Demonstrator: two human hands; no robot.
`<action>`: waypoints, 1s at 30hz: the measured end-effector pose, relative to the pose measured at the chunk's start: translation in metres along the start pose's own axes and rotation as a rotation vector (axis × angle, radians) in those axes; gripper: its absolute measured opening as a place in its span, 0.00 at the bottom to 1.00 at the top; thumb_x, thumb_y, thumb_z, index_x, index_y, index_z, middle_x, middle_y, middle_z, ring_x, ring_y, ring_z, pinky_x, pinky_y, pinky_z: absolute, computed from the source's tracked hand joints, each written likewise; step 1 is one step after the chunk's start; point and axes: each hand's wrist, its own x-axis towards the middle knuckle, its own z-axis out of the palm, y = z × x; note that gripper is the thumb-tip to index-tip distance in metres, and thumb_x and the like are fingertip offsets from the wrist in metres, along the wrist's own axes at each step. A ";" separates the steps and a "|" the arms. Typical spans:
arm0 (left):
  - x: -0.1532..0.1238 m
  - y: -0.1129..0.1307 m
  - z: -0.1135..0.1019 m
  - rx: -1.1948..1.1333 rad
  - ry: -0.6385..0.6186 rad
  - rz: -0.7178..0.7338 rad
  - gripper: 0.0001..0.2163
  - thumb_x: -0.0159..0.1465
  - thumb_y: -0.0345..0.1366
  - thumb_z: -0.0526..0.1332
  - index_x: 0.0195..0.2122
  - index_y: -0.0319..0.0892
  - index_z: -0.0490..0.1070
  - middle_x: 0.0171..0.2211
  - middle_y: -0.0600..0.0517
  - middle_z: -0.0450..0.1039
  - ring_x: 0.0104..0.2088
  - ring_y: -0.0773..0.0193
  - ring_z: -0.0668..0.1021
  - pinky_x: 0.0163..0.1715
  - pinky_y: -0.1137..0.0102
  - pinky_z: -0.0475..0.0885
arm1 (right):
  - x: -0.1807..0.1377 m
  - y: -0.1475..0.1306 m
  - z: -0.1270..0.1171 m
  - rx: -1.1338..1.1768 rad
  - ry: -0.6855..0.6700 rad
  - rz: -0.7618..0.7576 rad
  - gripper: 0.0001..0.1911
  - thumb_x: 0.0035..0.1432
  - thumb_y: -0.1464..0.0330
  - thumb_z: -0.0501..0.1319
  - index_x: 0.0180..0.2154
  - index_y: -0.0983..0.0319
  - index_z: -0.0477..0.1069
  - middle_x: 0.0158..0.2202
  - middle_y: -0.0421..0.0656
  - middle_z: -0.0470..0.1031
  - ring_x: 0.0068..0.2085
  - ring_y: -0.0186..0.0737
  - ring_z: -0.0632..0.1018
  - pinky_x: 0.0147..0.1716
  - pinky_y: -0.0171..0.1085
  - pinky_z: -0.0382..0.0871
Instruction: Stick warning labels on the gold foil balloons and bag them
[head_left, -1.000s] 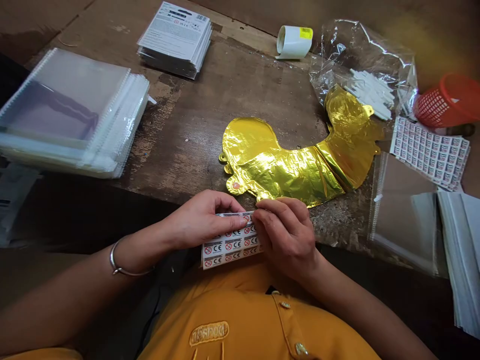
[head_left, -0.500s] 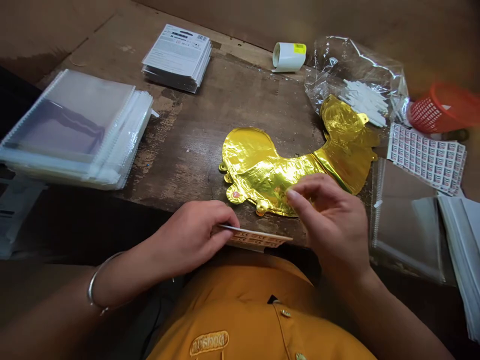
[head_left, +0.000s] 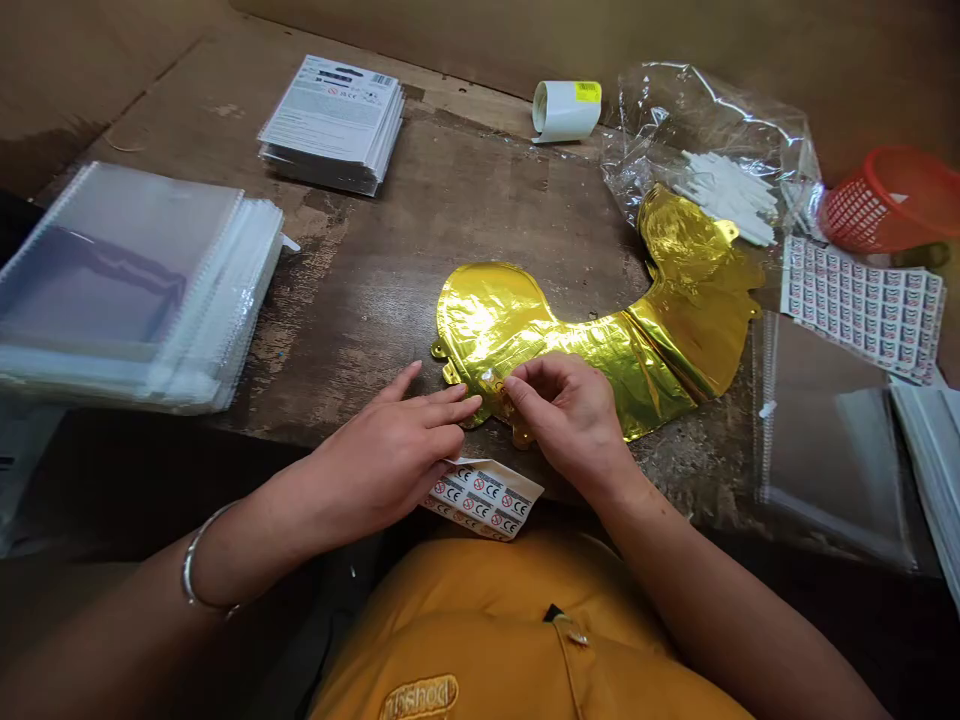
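A flat gold foil balloon (head_left: 592, 335) lies on the worn wooden table (head_left: 450, 210). My right hand (head_left: 566, 415) pinches a small sticker against the balloon's near left edge, fingers closed on it. My left hand (head_left: 390, 455) rests beside it with fingers stretched toward the balloon's edge, while its lower fingers hold a small sheet of CE warning stickers (head_left: 484, 497) against the table's front edge.
A stack of clear plastic sleeves (head_left: 135, 275) lies at left, a pile of printed cards (head_left: 330, 120) at the back, a white label roll (head_left: 564, 108), a clear bag with white pieces (head_left: 720, 165), a red basket (head_left: 892, 200), another sticker sheet (head_left: 862, 305) and more sleeves (head_left: 832, 430) at right.
My right hand peeled a sticker off the sheet, lifted, then came down onto the balloon's near edge. My left hand lowered the sticker sheet and reached its fingers forward.
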 end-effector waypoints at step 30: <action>-0.002 -0.002 0.004 0.012 0.035 0.024 0.06 0.63 0.27 0.54 0.34 0.42 0.69 0.60 0.47 0.66 0.62 0.59 0.67 0.66 0.48 0.42 | 0.004 -0.006 0.012 -0.421 -0.012 -0.076 0.11 0.54 0.60 0.65 0.30 0.61 0.71 0.29 0.43 0.74 0.34 0.42 0.71 0.34 0.41 0.63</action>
